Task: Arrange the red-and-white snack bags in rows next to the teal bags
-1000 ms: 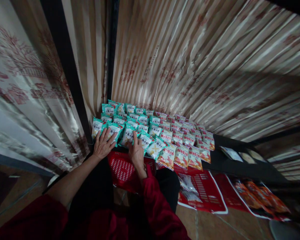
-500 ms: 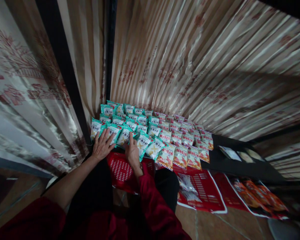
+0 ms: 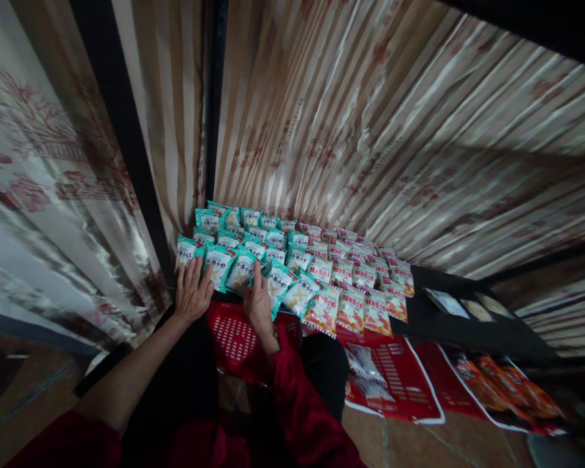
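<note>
Rows of teal-and-white snack bags (image 3: 219, 266) stand on a low black shelf in front of me. Flat against the front-left bag rests my left hand (image 3: 193, 290), its fingers stretched out and slightly apart. My right hand (image 3: 258, 302) is at the front row, touching the edge of another teal snack bag (image 3: 241, 268). Its index finger points up and the thumb sits to the left; the other fingers are mostly hidden. To the right, red-and-white snack bags (image 3: 323, 305) fill more rows beside the teal ones.
Under the shelf edge (image 3: 448, 328) stand red baskets (image 3: 409, 383); one holds clear-looking packets (image 3: 368, 364), another orange packets (image 3: 504, 383). A few flat packets (image 3: 447, 303) lie on the shelf's right part. Pleated curtains (image 3: 322, 117) and a dark post (image 3: 127, 130) bound the space.
My left hand has slid left and down, from the second front teal bag to the leftmost one. My right hand stays nearly in place at the front row.
</note>
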